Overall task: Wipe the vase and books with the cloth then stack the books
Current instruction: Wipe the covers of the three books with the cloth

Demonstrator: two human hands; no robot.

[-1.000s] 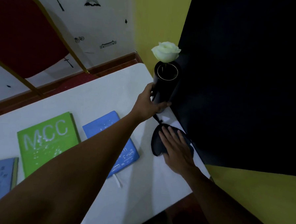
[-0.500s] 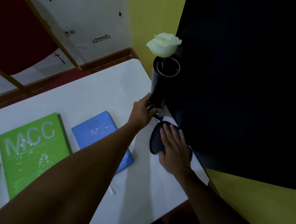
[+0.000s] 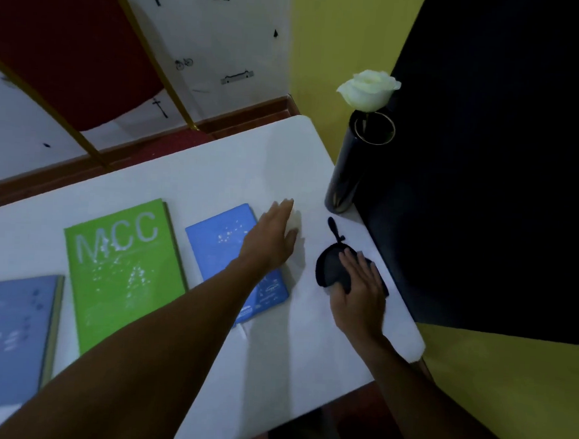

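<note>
A tall black vase (image 3: 349,168) with a white rose (image 3: 368,89) stands upright at the table's far right edge. My left hand (image 3: 272,238) hovers open over the top of a blue book (image 3: 226,249), apart from the vase. My right hand (image 3: 358,290) lies flat, fingers spread, on a dark cloth (image 3: 331,266) on the table. A green book marked MCC (image 3: 121,271) lies left of the blue book, and a greyish-blue book (image 3: 10,335) lies at the far left. All three books carry pale specks.
The white table (image 3: 274,363) ends close to my right hand at its right edge. A black panel (image 3: 502,163) stands right behind the vase and cloth. A red chair with a gold frame (image 3: 72,50) stands beyond the table's far side.
My left hand has let go of the vase and drawn back left over the blue book. The vase stands alone. My right hand stays on the cloth.
</note>
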